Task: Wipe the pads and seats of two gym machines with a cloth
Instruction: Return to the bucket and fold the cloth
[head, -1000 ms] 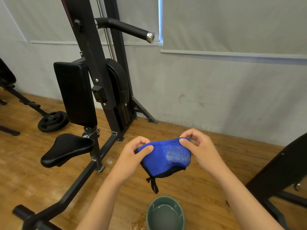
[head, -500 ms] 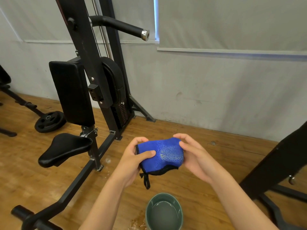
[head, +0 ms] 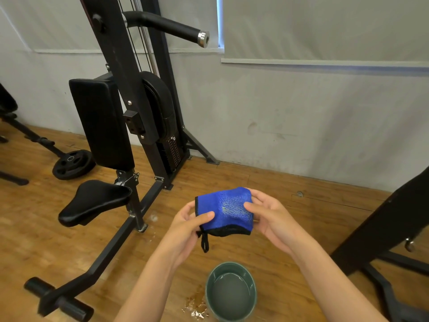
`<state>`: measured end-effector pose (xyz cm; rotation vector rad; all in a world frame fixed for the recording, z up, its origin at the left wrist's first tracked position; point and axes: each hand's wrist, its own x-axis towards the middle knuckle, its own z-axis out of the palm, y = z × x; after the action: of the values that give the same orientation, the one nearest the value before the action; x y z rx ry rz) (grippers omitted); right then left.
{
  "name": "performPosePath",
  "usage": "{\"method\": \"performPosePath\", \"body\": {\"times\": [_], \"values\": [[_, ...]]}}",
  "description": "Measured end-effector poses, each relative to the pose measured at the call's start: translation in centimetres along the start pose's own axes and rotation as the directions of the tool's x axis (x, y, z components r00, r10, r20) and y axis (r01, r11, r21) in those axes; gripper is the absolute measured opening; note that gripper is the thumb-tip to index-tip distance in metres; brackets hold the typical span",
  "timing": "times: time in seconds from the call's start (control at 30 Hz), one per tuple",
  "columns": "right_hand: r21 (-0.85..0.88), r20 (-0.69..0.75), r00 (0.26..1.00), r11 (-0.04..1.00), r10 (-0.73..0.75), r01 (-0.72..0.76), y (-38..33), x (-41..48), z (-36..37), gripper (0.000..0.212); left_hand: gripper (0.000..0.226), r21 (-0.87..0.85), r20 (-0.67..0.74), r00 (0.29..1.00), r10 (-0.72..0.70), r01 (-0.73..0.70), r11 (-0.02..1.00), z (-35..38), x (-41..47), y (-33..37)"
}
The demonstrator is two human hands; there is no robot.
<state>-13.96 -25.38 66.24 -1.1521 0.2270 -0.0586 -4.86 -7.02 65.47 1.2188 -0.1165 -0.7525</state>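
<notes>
Left hand, to the right of and apart from a gym machine's black seat and upright back pad, pinches a folded blue cloth, thumb on top. The right hand curls round the cloth's other edge. Below them stands a green bowl of water on the wooden floor, and another machine's dark frame fills the right edge.

Clearance: open to my left, blocked at right.
Only floor and a low base rail lie between my left hand and the seat; bowl stands beneath; second machine frame blocks right.
</notes>
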Motion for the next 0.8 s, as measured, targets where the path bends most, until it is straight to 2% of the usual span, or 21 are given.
{"method": "performPosePath", "body": {"times": [0.17,0.3,0.43,0.63,0.8], "values": [[-0.033,-0.042,0.999,0.999,0.028,-0.03,0.8,0.0,0.1,0.031,0.062,0.116,-0.014,0.998,0.058,-0.056,0.992,0.2,-0.1,-0.5],[-0.084,-0.052,0.998,0.996,0.038,-0.042,1.2,-0.2,0.1,0.032,0.057,0.234,0.014,0.997,0.071,-0.072,0.969,0.0,-0.3,-0.6],[-0.111,-0.078,0.996,0.993,0.032,-0.04,1.5,-0.2,-0.1,0.031,0.054,0.281,-0.058,0.993,0.106,-0.086,0.956,-0.7,-0.3,-0.8],[-0.084,-0.204,0.979,0.995,0.03,-0.048,2.9,0.5,-0.3,0.028,0.044,0.294,-0.13,0.983,0.134,-0.091,0.952,-1.8,0.1,-1.7],[0.03,-0.21,0.973,0.996,0.092,-0.088,4.4,1.8,-0.3,0.023,0.048,0.169,-0.102,0.994,0.028,-0.01,0.986,-2.7,1.3,-2.7]]}}
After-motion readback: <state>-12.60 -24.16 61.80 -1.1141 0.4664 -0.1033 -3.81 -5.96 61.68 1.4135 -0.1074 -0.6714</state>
